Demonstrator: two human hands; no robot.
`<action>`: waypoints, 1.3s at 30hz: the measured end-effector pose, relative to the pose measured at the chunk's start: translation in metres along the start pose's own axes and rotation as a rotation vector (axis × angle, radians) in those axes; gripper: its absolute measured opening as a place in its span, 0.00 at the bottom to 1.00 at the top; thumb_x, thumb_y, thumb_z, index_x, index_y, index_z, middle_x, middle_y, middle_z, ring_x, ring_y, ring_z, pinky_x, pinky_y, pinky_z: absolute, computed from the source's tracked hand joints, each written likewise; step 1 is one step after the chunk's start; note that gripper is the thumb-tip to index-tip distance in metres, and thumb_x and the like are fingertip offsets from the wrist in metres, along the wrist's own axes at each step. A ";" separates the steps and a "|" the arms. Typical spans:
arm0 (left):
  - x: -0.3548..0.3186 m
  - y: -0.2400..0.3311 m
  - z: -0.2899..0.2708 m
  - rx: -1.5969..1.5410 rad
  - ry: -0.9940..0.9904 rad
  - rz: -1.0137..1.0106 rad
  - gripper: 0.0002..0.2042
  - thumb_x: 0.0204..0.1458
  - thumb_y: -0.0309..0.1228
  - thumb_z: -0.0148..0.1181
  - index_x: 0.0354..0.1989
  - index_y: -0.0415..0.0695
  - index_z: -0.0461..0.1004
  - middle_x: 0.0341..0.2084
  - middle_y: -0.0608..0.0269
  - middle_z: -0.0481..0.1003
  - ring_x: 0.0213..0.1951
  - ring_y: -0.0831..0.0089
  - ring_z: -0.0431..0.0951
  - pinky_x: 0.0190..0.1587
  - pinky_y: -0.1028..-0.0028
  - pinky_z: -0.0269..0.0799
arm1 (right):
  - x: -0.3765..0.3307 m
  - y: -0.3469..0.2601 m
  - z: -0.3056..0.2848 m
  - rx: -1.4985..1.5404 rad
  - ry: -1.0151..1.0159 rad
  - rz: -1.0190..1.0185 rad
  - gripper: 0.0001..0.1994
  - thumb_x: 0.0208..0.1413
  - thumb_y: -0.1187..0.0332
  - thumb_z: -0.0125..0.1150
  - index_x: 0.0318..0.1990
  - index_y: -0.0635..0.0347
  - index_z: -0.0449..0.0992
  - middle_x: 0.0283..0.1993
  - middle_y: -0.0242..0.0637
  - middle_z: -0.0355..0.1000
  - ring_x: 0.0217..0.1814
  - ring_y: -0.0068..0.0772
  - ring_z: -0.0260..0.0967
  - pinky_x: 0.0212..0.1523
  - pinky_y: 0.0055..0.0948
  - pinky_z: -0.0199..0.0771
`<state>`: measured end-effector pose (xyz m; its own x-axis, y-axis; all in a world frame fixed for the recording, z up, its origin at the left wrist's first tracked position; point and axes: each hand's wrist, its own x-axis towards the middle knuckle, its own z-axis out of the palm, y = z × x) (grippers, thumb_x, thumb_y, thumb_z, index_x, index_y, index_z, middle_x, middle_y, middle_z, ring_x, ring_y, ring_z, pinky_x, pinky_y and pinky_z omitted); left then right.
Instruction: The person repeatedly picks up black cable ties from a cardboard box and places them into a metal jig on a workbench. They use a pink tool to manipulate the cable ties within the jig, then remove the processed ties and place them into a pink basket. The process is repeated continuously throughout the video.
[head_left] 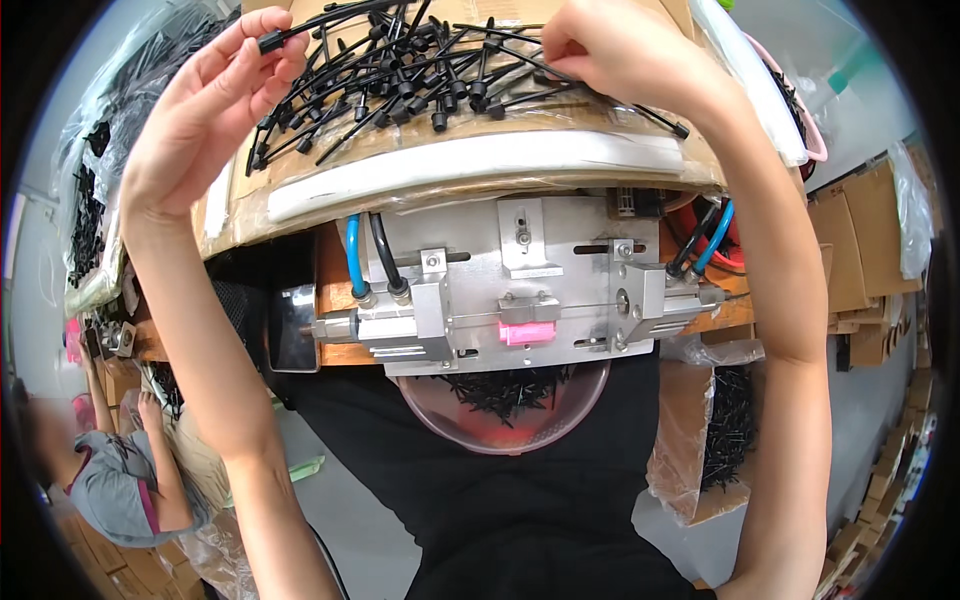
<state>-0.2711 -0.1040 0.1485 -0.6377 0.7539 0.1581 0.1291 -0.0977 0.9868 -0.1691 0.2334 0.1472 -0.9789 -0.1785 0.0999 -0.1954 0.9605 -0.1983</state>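
Ties [410, 85]: thin black plastic strips, each with a small blocky head at one end; stiff, mostly straight. A loose pile, too tangled to count, lies on a cardboard tray [330, 175] at the top of the view, above the machine.

Left hand [205, 110]: thumb and forefinger pinched on the head end of one tie [272, 41], lifted at the pile's left edge; other fingers loosely curled.

Right hand [610, 50]: fingers bunched down into the pile's right side, closed on the thin strands of several ties; exact number cannot be told.

Tray: brown cardboard wrapped in clear film, with one white curved strip [480, 160] along its front edge.

Machine [520, 290]: flat brushed-metal plate with bolted blocks, two cylinders at left and right, one pink block [527, 332] at centre. Hoses: two blue, two black visible.

Bowl [505, 410]: one, clear plastic, round, under the machine, holding short black pieces.

Bag [710, 430] of black pieces, lower right. Cardboard boxes [860, 250] stacked right. Another person [120, 470] sits lower left.
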 end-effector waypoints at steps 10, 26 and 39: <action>-0.014 -0.046 0.096 0.806 0.475 0.488 0.14 0.53 0.18 0.60 0.48 0.40 0.75 0.36 0.65 0.75 0.39 0.78 0.74 0.45 0.78 0.71 | -0.006 -0.023 -0.002 -0.035 0.031 0.107 0.10 0.52 0.71 0.57 0.38 0.64 0.82 0.34 0.54 0.78 0.39 0.49 0.78 0.43 0.40 0.76; -0.119 -0.138 0.289 1.298 0.219 0.079 0.34 0.42 0.20 0.56 0.64 0.30 0.61 0.34 0.61 0.65 0.37 0.67 0.67 0.40 0.72 0.68 | -0.125 -0.014 0.007 1.042 0.810 0.030 0.14 0.63 0.67 0.57 0.50 0.67 0.74 0.40 0.47 0.78 0.39 0.33 0.75 0.33 0.25 0.75; -0.113 -0.125 0.280 1.283 0.109 0.041 0.34 0.43 0.19 0.57 0.65 0.31 0.60 0.34 0.59 0.65 0.38 0.65 0.68 0.44 0.71 0.69 | -0.197 -0.043 0.064 0.945 0.812 -0.024 0.14 0.49 0.86 0.64 0.42 0.68 0.69 0.36 0.43 0.74 0.38 0.37 0.76 0.41 0.28 0.76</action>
<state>-0.0027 0.0053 -0.0028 -0.6663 0.7027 0.2497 0.7454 0.6174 0.2513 0.0283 0.2133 0.0736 -0.7202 0.3129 0.6192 -0.5087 0.3687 -0.7780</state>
